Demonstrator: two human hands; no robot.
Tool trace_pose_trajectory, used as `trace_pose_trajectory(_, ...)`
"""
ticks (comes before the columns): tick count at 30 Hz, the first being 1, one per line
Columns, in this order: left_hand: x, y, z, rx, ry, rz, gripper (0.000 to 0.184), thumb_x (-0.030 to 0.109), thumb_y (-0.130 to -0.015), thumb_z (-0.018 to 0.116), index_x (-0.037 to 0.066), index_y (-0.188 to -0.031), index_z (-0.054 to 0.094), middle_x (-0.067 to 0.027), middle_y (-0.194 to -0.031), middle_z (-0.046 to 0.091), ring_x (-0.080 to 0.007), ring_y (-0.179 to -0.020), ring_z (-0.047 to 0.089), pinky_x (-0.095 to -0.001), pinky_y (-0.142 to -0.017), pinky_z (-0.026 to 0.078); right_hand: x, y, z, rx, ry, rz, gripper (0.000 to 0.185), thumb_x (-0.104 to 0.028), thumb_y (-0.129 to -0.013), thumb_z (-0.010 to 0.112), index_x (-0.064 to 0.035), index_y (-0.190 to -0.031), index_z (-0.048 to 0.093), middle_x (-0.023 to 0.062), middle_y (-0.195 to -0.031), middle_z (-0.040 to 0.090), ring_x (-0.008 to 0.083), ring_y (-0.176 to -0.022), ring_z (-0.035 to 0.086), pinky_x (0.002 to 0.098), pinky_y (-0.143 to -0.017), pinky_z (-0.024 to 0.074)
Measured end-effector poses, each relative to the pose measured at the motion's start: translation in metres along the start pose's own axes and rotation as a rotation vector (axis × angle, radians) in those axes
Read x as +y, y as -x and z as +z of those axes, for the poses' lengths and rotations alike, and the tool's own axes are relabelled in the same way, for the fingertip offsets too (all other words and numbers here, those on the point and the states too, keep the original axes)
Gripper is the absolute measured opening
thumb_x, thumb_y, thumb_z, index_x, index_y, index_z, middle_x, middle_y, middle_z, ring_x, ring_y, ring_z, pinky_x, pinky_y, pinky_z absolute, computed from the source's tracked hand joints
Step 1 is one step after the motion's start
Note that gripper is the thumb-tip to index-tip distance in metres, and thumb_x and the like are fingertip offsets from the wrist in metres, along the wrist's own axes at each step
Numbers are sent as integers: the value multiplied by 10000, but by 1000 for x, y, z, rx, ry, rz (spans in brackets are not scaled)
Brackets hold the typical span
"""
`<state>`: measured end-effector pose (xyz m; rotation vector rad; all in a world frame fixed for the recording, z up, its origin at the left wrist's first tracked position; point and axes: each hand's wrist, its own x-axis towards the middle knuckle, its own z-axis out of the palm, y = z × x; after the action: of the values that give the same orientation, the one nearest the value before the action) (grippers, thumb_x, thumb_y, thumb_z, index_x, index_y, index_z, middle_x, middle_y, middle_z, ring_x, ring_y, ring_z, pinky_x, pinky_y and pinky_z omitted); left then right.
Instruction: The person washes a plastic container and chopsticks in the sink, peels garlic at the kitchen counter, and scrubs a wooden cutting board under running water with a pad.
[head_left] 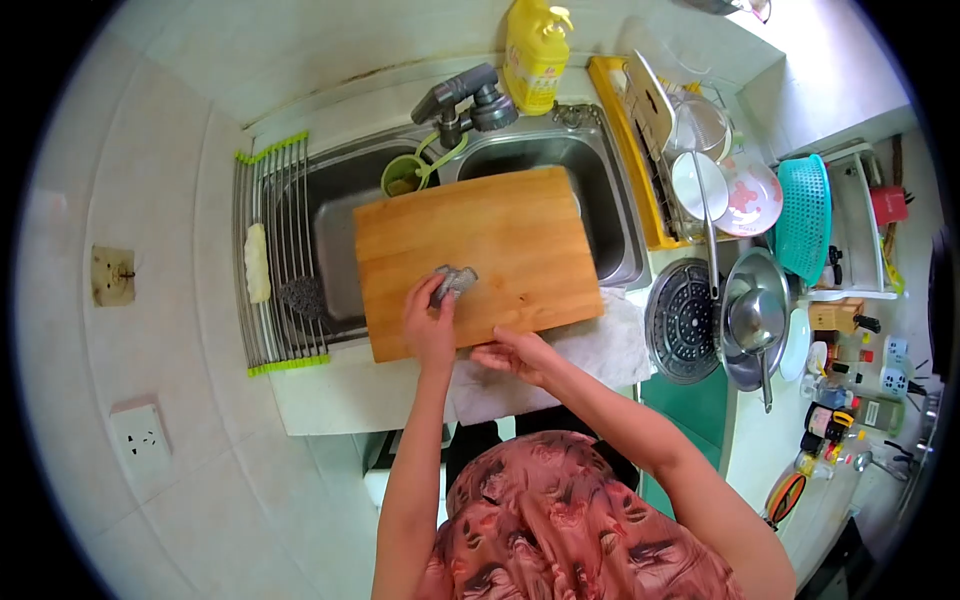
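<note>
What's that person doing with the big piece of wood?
The person's left hand holds a crumpled grey wad against the top of a wooden board. The right hand is at the board's near edge. The board lies across the double sink. It could be getting a scrub, but I can't tell exactly what the wad is.

the counter [320, 402] held a wooden board [490, 235] across its sink [338, 225], a bottle [537, 65] at one o'clock, a dish rack [629, 150] at two, a towel [618, 338] at five.
</note>
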<state>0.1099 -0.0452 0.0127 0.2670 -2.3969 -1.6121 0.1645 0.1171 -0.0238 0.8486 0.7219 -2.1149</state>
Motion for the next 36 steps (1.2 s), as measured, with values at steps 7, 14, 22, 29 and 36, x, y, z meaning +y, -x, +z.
trace_pose_trajectory(7, -23, -18, 23, -107, 13, -26, 240, 31, -839, 716, 25, -1077, 694, -122, -1147, 667, -267, -1041, 645, -341, -922, 509, -162, 58, 80, 113, 1094, -738, 364, -278, -990, 620, 8, -1215, 642, 106, -1184, 694, 148, -1012, 657, 304, -866, 533)
trace_pose_trajectory(14, -42, -30, -13, 127, 25, -234, 275, 44, -880, 708, 32, -1154, 689, -84, -1078, 692, -174, -936, 642, -294, -846, 516, -261, 12, 180, 65, 1308, -990, 539, -389, -939, 661, 45, -1242, 557, 192, -1101, 694, 270, -1016, 660, 370, -897, 498)
trace_pose_trajectory(22, -73, -35, -44, 315, 144, -374, 302, 78, -931, 676, -31, -1213, 655, -79, -1088, 684, -123, -941, 623, -262, -839, 503, -228, -11, 220, 104, 1270, -943, 512, -399, -914, 675, 52, -1135, 576, 150, -917, 687, 218, -830, 628, 340, -756, 501)
trace_pose_trajectory(29, -64, -42, -20, 300, 181, -379, 295, 42, -903, 689, -35, -1187, 657, -103, -1118, 678, -164, -1000, 641, -294, -867, 528, -307, -75, 137, 261, 1197, -1239, 404, -318, -981, 585, -15, -1238, 651, 209, -1051, 713, 311, -969, 681, 364, -867, 511)
trace_pose_trajectory(36, -46, -38, -5, 296, -1, -270, 282, 8, -866, 706, -12, -1146, 679, -83, -1161, 650, -191, -1037, 634, -295, -858, 541, -340, -170, 106, 474, 1651, -1225, 347, -291, -983, 543, -1, -1083, 706, 268, -989, 687, 440, -962, 653, 475, -859, 510)
